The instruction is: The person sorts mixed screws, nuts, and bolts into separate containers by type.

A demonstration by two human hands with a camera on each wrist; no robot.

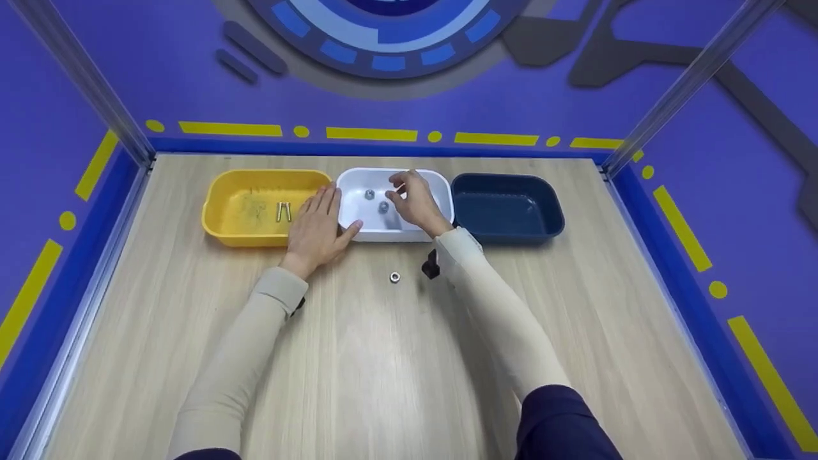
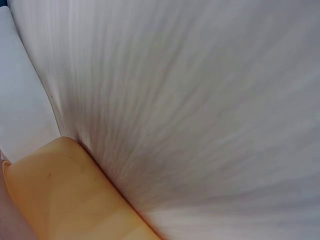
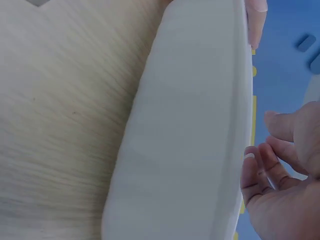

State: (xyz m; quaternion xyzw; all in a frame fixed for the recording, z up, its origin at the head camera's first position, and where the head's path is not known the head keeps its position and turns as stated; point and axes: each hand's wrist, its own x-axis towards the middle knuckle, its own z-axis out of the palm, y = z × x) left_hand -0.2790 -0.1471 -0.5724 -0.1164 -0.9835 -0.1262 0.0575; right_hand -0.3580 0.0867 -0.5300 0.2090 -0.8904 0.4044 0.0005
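My left hand (image 1: 314, 229) lies flat with straight fingers across the meeting rims of the yellow bin (image 1: 246, 240) and the white bin (image 1: 399, 236). Its thumb reaches over the white bin's front edge. Above the right part of the white bin, my right hand (image 1: 416, 201) hovers with bent fingers. In the right wrist view the thumb stands apart from the fingertips, and nothing shows between them. Two metal nuts, one left nut (image 1: 369, 194) and one nearer nut (image 1: 383, 207), lie inside the white bin. Two brass-coloured bolts (image 1: 284, 211) lie in the yellow bin.
Another nut (image 1: 395, 277) sits on the wooden table (image 1: 383, 370) in front of the white bin. To the right stands a dark blue bin (image 1: 511, 237), close beside the white one. Blue printed panels (image 1: 383, 108) wall in the table's back and sides.
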